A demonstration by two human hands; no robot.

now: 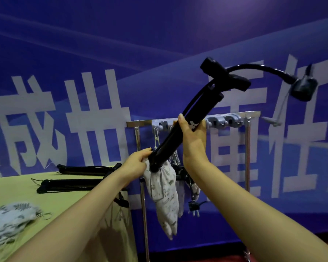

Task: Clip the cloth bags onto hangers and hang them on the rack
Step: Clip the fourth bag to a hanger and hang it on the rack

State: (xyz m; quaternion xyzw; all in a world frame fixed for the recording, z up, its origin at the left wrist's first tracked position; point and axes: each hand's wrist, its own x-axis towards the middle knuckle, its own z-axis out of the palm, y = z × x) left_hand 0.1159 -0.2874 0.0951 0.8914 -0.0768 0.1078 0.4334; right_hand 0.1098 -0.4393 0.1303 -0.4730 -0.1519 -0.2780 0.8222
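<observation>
Far left, a pile of pale blue-grey patterned cloth bags (9, 218) lies on the green table (51, 207). Behind it, 2 black hangers (78, 176) lie side by side on the same table, unclipped.

Left hand (134, 164): fingers closed, pinching the top edge of a white patterned cloth bag (165, 197) against the lower end of a black hanger (180, 133). The bag hangs straight down from that end, clear of the table, in front of the rack's left post.

Right hand (192, 137): closed around the middle of the hanger's bar, thumb up along it. The hanger is held tilted, lower end left, upper end right and high, above the rack's top rail. Its curved black hook (257, 69) arcs right; a blurred dark clip (304, 87) sits at the far end.

Behind the hands, the metal rack (248, 148) carries a grey hook strip (223, 121). Already hung items show below, partly hidden; detail cannot be told.
</observation>
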